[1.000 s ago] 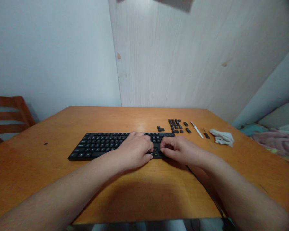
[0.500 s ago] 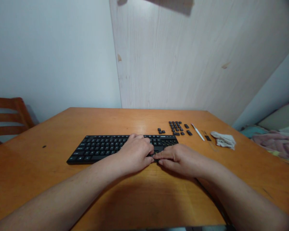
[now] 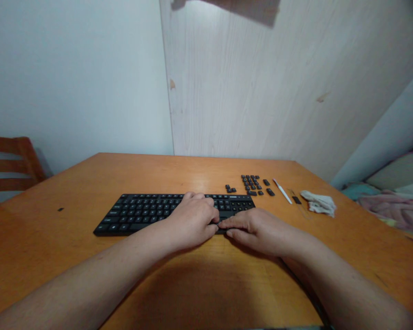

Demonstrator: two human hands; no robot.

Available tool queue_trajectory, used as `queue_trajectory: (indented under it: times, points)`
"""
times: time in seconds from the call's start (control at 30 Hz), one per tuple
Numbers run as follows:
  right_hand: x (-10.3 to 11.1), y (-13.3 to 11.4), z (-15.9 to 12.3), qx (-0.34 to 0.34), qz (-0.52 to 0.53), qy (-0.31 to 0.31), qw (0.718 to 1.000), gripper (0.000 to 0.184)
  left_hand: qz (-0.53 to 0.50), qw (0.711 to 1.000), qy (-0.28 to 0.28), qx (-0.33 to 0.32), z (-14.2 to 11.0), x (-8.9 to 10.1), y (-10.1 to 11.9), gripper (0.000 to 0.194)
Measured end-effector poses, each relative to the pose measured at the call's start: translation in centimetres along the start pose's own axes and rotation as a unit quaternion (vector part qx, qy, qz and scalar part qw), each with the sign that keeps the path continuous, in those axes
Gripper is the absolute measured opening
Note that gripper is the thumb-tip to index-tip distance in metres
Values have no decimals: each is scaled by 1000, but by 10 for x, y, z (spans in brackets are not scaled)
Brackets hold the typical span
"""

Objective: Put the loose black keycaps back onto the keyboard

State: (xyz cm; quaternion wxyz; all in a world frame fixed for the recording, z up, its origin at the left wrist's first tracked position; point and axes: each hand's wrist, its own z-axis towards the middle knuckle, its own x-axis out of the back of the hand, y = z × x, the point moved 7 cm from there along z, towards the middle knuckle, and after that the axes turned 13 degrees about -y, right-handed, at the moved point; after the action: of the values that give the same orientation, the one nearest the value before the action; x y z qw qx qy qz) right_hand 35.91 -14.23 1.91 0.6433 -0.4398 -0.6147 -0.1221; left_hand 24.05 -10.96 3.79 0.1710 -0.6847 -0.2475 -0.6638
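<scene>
A black keyboard (image 3: 137,213) lies flat on the wooden table, with keycaps gone from its right-hand number section. My left hand (image 3: 194,217) rests across its right half, fingers curled over the keys and closed on it. At the front edge, my right hand (image 3: 251,227) has its index finger and thumb close together, almost touching my left thumb. Whatever is between those fingertips is hidden. Behind the keyboard several loose black keycaps (image 3: 250,184) sit in a block, and a small group of arrow keycaps (image 3: 230,189) stands left of them.
Right of the keycaps lie a white pen-like brush (image 3: 282,191), a small black tool with thin wires (image 3: 296,200) and a crumpled white cloth (image 3: 318,203). A dark cable (image 3: 306,286) runs under my right forearm. A wooden chair (image 3: 15,160) stands left of the table.
The view has shifted very slightly. Both hands stay at almost the same spot on the keyboard, and the loose keycaps have not moved on the table.
</scene>
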Motion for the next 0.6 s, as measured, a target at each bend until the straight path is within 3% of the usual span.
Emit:
queue_trajectory:
  times: [0.6]
  points:
    - [1, -1, -1, -5, -14, 4, 1000, 36, -14, 1000, 16, -15, -3, -3, 1, 17]
